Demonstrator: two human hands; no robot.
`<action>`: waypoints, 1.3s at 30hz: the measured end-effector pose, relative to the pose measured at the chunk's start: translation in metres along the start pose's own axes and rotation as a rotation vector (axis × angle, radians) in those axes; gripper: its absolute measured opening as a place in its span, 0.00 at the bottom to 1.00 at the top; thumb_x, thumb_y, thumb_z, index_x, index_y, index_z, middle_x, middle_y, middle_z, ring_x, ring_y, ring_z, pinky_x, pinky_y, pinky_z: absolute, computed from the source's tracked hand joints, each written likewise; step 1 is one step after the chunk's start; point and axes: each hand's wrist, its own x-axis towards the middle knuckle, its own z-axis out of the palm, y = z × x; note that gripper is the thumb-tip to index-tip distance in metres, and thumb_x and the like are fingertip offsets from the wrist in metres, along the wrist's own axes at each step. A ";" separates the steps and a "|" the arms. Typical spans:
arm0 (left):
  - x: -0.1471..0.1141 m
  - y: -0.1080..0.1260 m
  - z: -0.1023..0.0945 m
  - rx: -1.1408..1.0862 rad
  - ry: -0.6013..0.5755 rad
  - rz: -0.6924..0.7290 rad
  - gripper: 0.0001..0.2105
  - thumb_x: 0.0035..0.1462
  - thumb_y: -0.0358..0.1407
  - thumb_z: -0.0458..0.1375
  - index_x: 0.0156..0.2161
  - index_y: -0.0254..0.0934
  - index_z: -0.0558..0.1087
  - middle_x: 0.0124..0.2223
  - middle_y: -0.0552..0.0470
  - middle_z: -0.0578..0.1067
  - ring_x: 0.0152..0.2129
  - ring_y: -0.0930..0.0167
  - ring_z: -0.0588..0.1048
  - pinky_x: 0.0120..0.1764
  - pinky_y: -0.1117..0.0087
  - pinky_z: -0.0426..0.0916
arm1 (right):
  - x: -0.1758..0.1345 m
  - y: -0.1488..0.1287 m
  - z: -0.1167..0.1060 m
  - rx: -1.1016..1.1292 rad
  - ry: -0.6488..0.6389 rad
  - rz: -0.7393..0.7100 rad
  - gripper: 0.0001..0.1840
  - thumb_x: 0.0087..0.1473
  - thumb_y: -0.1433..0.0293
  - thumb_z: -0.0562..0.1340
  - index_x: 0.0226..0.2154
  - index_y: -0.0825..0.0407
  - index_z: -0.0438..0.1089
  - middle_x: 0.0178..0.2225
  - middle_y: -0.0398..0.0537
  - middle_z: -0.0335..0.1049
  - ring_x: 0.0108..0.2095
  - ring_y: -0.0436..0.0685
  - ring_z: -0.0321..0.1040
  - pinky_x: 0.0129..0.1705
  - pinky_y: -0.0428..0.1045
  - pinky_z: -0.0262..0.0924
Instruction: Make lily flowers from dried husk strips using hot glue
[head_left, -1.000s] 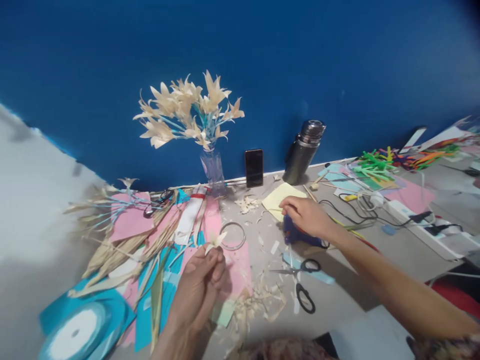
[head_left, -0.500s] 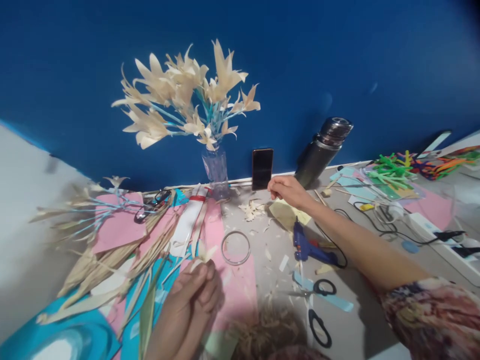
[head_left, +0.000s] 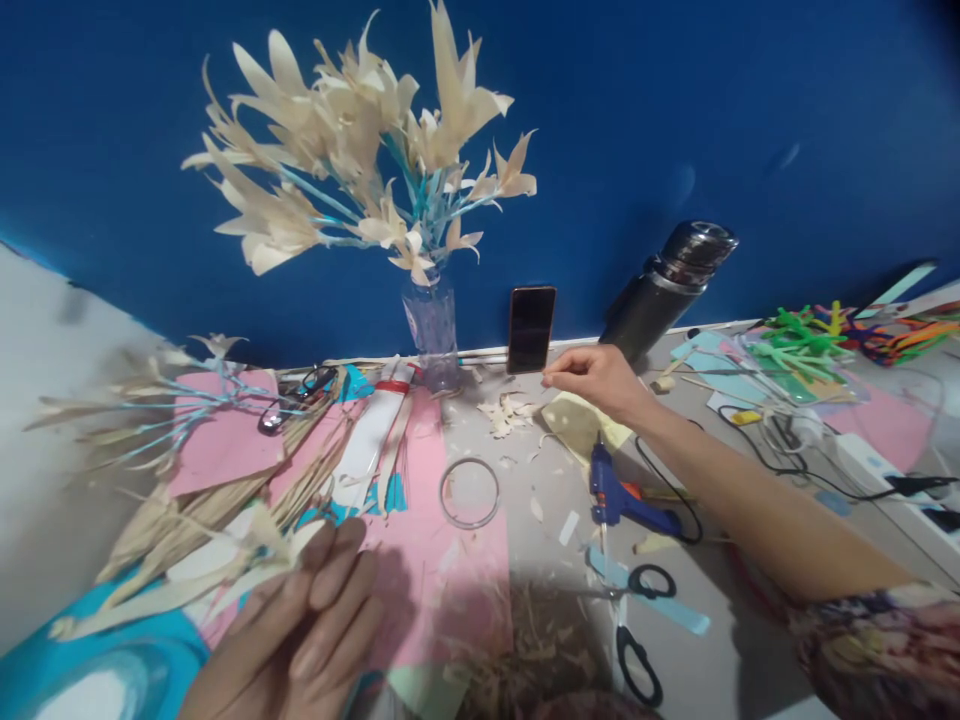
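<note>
My left hand (head_left: 300,620) is closed at the lower left, its fingertips pinching a pale husk flower (head_left: 266,540) whose petals stick out to the left. The flower's base is hidden by the fingers. My right hand (head_left: 604,382) reaches toward the back of the table with thumb and forefinger pinched together. Whatever may be between those fingertips is too small to make out. Close to it are a pile of cream petal scraps (head_left: 506,415), a phone (head_left: 531,330) leaning on the wall and a yellow paper (head_left: 574,420) below the wrist.
A clear vase (head_left: 433,340) of husk flowers (head_left: 352,140) stands by the wall. A dark flask (head_left: 660,295) is behind my right hand. A blue glue gun (head_left: 626,500), scissors (head_left: 637,625) and a ring (head_left: 469,493) lie centrally. Left, there are husk strips (head_left: 225,480); right, a power strip (head_left: 885,490).
My left hand has moved left and closer to me with the husk flower, turning it so that its petals point left. My right hand stays near the phone, fingers pinched.
</note>
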 end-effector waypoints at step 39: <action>-0.037 -0.003 -0.005 0.368 -0.313 0.123 0.15 0.45 0.32 0.74 0.24 0.34 0.69 0.27 0.56 0.68 0.19 0.79 0.64 0.22 0.76 0.64 | -0.294 -0.046 -0.115 0.031 0.043 0.191 0.13 0.59 0.53 0.65 0.31 0.42 0.77 0.18 0.50 0.66 0.16 0.52 0.62 0.16 0.52 0.43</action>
